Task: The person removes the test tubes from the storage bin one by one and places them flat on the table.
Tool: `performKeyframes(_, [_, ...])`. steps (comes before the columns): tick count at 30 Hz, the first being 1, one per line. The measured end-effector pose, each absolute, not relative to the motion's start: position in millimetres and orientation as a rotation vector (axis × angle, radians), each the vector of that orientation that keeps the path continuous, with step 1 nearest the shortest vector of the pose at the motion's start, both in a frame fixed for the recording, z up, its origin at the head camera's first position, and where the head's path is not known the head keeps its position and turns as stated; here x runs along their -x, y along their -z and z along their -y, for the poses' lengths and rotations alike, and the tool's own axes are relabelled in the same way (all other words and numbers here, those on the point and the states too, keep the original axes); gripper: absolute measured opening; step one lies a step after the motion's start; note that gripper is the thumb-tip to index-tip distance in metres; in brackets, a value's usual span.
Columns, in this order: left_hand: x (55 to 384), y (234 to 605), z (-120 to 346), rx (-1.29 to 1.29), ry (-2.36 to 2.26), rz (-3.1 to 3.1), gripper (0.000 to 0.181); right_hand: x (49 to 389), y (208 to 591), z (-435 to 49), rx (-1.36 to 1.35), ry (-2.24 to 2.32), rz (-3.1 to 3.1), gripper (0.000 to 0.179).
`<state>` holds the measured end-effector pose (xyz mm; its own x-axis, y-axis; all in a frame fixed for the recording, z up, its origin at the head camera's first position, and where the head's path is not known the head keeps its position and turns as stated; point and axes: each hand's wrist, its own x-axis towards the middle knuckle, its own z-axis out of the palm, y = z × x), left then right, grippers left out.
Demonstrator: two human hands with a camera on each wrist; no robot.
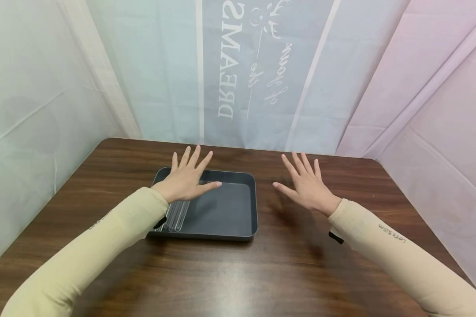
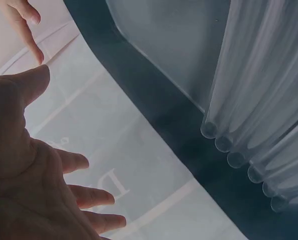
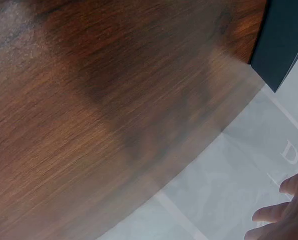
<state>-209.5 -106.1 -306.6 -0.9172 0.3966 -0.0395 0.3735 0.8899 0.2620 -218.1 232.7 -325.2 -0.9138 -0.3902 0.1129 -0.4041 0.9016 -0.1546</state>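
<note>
A dark grey rectangular tray (image 1: 226,215) lies on the table. Several clear test tubes (image 1: 178,216) lie side by side along its left part, partly hidden under the left arm; their rounded ends (image 2: 236,160) line up in the left wrist view. My left hand (image 1: 184,181) hovers over the tray's far left part with fingers spread, holding nothing. To the right of the tray, my right hand (image 1: 309,188) hovers above the table, also spread and holding nothing. In the right wrist view only part of that hand (image 3: 289,215) shows at the lower right corner.
The brown wood-grain table (image 1: 238,277) has rounded far corners. Behind it hangs a pale blue-grey cloth (image 1: 262,127) with mirrored lettering. Pale cloth walls (image 1: 432,114) stand on both sides. Dark bands (image 1: 336,237) show under both wrists.
</note>
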Motion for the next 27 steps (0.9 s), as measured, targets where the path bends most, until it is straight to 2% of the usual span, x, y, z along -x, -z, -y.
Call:
performKeyframes(12, [208, 303, 126, -0.601, -0.362, -2.943, 0.084, 218, 325, -230, -0.816, -0.182, 2.836, 0.074])
performKeyframes(27, [197, 302, 154, -0.46, -0.3, -2.893, 0.083, 215, 326, -231, -0.865, -0.133, 2.819, 0.076])
